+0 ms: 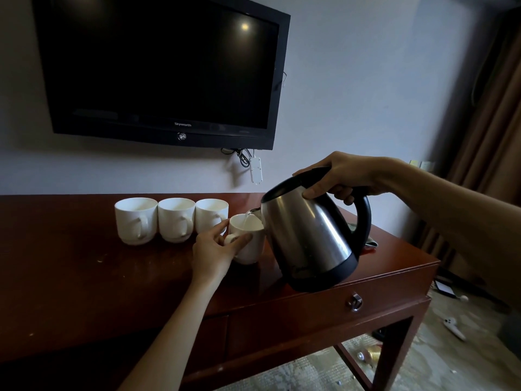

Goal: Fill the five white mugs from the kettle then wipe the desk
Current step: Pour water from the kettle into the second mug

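1. The kettle [310,232], right of centre above the worktop [70,277], is tipped; water runs from its spout into the mug [249,244] just left of it. I'd judge it heavy, its steel likely hot, so the black handle is the place to hold.
2. The right hand [338,176] has its grip wrapped round that handle.
3. The left hand [214,249] pinches the mug's handle; glazed, breakable.
4. Three more mugs [174,220] stand in a row to the left.

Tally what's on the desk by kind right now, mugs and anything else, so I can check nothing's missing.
White mugs: 4 in view (row of three, plus the mug being filled, steadied by the left hand)
Kettle: 1, held tilted in the right hand
Cloth: 1, partly hidden behind the kettle
Total: 6
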`<move>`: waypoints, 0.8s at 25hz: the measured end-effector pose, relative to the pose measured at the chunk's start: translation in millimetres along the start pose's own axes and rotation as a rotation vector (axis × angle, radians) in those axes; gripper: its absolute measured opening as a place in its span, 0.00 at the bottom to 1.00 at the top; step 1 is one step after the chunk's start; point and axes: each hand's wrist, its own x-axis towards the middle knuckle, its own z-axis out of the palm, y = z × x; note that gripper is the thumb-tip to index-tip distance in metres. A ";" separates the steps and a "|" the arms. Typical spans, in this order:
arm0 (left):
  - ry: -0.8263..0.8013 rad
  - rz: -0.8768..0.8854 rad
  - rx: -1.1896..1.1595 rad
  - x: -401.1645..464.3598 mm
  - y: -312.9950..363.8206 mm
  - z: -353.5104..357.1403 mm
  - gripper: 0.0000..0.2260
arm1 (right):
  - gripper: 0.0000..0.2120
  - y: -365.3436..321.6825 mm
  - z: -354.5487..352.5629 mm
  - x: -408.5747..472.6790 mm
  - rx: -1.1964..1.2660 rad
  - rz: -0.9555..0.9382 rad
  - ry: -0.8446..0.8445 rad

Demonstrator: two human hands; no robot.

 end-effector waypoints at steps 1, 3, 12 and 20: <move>0.000 -0.001 0.000 0.5 -0.6 0.1 0.32 | 0.22 -0.1 0.2 0.0 0.002 0.001 0.000; -0.002 0.004 0.003 0.5 -0.9 0.3 0.31 | 0.22 -0.4 0.3 0.1 0.007 0.003 0.000; 0.011 0.014 0.023 -2.4 3.5 0.1 0.30 | 0.23 -1.6 0.1 0.5 -0.016 0.010 -0.005; -0.004 0.014 0.015 -1.7 1.8 0.3 0.33 | 0.25 -0.9 -0.4 1.6 -0.027 0.000 -0.004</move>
